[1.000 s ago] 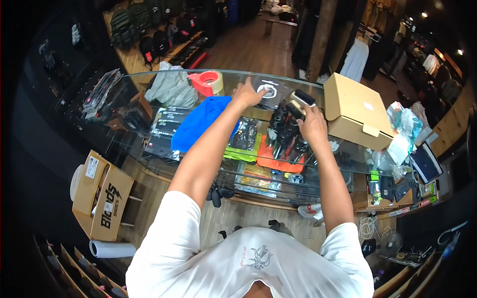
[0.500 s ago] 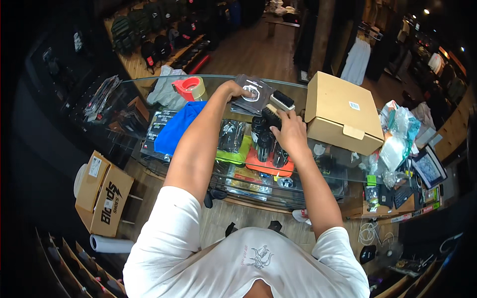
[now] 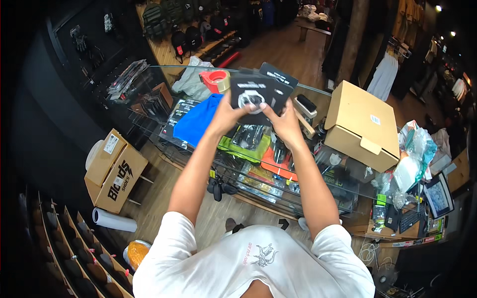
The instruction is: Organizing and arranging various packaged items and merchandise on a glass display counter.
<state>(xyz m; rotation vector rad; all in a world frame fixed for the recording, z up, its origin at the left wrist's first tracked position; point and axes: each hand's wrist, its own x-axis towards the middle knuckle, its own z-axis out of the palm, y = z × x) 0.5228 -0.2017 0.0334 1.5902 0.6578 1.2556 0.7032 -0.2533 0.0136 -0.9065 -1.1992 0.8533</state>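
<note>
Several flat black square packets, printed with a white ring-shaped picture, are raised above the glass counter in a slightly fanned stack. My left hand grips their left side, thumb across the front. On the right, my right hand pinches the same packets, its thumb near the printed ring. Just beyond that hand lie a black-bristled brush with a pale back and a wooden-backed brush. Beneath my forearms are a bright green item and an orange one; the black bottles are mostly hidden by my right arm.
Left of the packets are a blue cloth and a red tape dispenser. A large cardboard box stands at the counter's right, with plastic bags beside it. Another carton is at the left, below counter height.
The packets have been lifted off the counter and brought nearer. My right hand has left the brushes and joined my left on the stack. The view has shifted slightly.
</note>
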